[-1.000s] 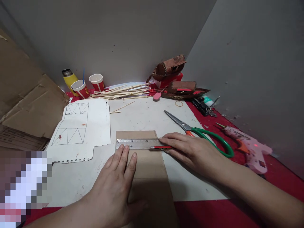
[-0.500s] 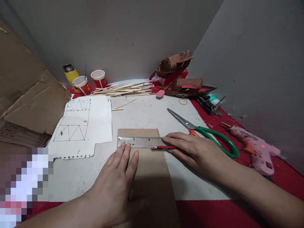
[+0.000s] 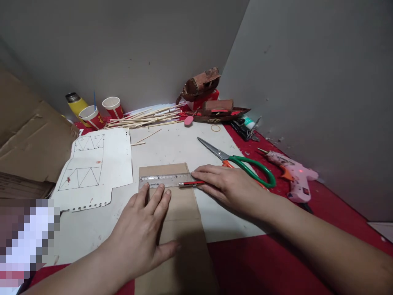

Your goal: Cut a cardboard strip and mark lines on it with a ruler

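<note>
A clear ruler lies crosswise near the far end of a strip of brown cardboard. My left hand rests on the strip, its fingers spread and their tips on the ruler's near edge, thumb stretched out to the right. At the ruler's right end, my right hand has its fingers closed on a red-and-black pencil. The pencil's silver end points left over the ruler; its other end is hidden under the hand. Beyond that hand lie scissors with a green and an orange handle, their blades parted little or not at all.
A sheet with truss drawings lies left. Wooden sticks, paper cups and a yellow bottle line the back. Brown model boats stand behind; a pink glue gun lies right. Large cardboard leans at left.
The whole view has shifted, so most things sit further left. My left fingers have spread along the ruler and the left thumb has come up. The right hand still holds the pencil.
</note>
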`<action>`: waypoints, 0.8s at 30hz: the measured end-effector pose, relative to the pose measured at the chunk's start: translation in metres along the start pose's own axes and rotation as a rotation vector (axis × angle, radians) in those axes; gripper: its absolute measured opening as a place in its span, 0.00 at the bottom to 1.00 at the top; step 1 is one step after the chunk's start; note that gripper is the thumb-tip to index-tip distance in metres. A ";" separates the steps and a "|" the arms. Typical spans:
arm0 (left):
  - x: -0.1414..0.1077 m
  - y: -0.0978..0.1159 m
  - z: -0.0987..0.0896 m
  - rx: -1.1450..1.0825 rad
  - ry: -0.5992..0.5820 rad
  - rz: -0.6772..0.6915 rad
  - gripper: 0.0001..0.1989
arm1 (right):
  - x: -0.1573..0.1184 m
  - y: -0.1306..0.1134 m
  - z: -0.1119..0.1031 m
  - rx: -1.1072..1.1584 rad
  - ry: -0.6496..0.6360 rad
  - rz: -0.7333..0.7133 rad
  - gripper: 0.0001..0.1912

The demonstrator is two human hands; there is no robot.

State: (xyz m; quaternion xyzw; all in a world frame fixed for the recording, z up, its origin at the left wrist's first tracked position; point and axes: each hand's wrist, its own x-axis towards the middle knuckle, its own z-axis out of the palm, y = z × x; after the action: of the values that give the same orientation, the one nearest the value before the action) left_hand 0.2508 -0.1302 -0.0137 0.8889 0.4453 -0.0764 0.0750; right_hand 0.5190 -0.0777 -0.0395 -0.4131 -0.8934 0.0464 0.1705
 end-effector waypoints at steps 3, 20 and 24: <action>0.010 0.013 -0.012 0.072 -0.030 -0.007 0.49 | -0.001 0.001 0.001 0.002 0.014 -0.011 0.15; 0.026 0.021 -0.002 0.131 0.011 0.071 0.50 | -0.005 0.003 -0.009 0.138 0.330 0.112 0.16; 0.028 0.025 0.010 0.135 0.060 0.070 0.51 | -0.006 0.000 -0.021 0.197 0.547 0.277 0.14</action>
State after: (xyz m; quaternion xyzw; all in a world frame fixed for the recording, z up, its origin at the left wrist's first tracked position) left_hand 0.2866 -0.1256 -0.0278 0.9089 0.4098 -0.0769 0.0043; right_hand 0.5296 -0.0830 -0.0217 -0.5093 -0.7410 0.0429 0.4355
